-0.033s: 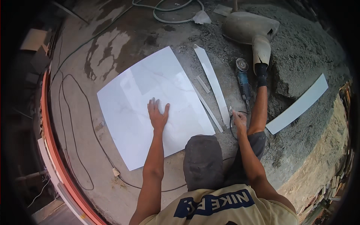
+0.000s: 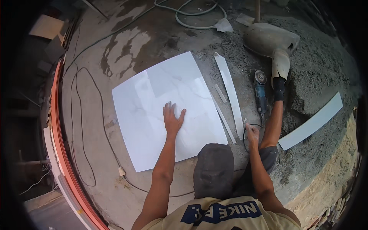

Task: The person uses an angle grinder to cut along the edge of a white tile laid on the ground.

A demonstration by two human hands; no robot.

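My left hand [image 2: 173,120] lies flat with fingers spread on a large white marble-patterned tile [image 2: 140,143]. Right of the tile, my right hand [image 2: 252,135] is pinched around a small pale piece [image 2: 245,120] whose kind I cannot make out. This hand is close to the lower end of a long white tile strip [image 2: 230,90]. A short offcut [image 2: 220,93] and a narrow strip [image 2: 225,120] lie between that strip and the tile. Beyond my right hand rests a blue angle grinder [image 2: 260,94] with its disc at the far end.
Heaped grey mortar [image 2: 314,76] covers the right, with another white strip [image 2: 312,120] on it. My outstretched leg wears a worn, cracked boot [image 2: 281,63]. A hose [image 2: 195,27] coils at the back. A cable connector [image 2: 122,171] lies at left, near a reddish raised edge [image 2: 57,126].
The whole view has shifted, so the tile, strips and grinder appear farther right and mostly lower. Both hands keep about the same places relative to the tile and strip.
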